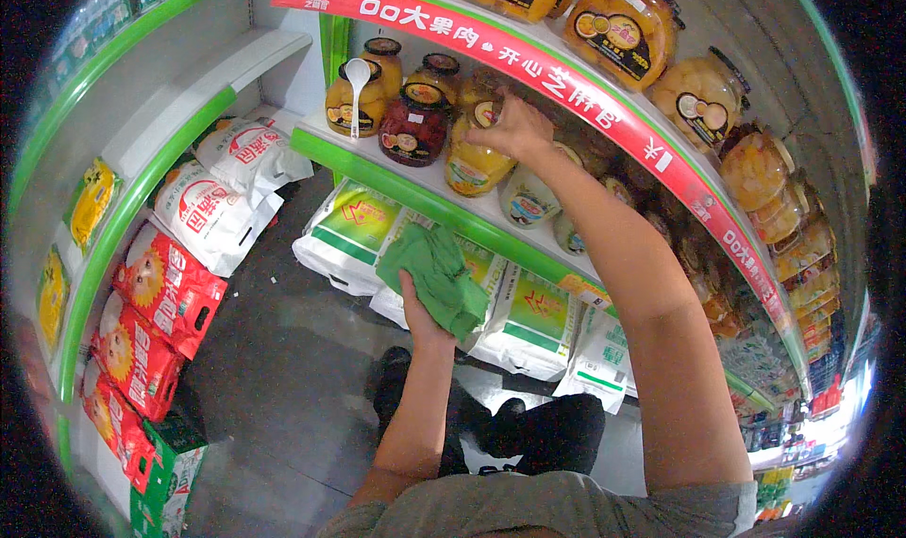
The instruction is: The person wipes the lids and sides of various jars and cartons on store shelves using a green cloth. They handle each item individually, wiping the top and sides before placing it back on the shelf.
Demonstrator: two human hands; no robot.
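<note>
My left hand (425,311) holds a crumpled green cloth (440,276) in front of the lower shelf edge. On the shelf above, my right hand (520,129) is at the top of a glass jar of yellow fruit (476,166). Its thumb and fingers are spread around the lid area; whether they grip the jar is unclear. To the left stand a jar of dark red fruit (413,131) and a jar of orange fruit (340,106) with a white plastic spoon (356,92) at its front. A jar with pale contents (531,198) is partly behind my right forearm.
A red shelf strip (488,46) with writing overhangs my right hand, and large fruit jars (623,32) stand above it. White and green sacks (538,318) lie under the green shelf edge (425,205). Red bags (163,283) and white bags (205,212) line the left.
</note>
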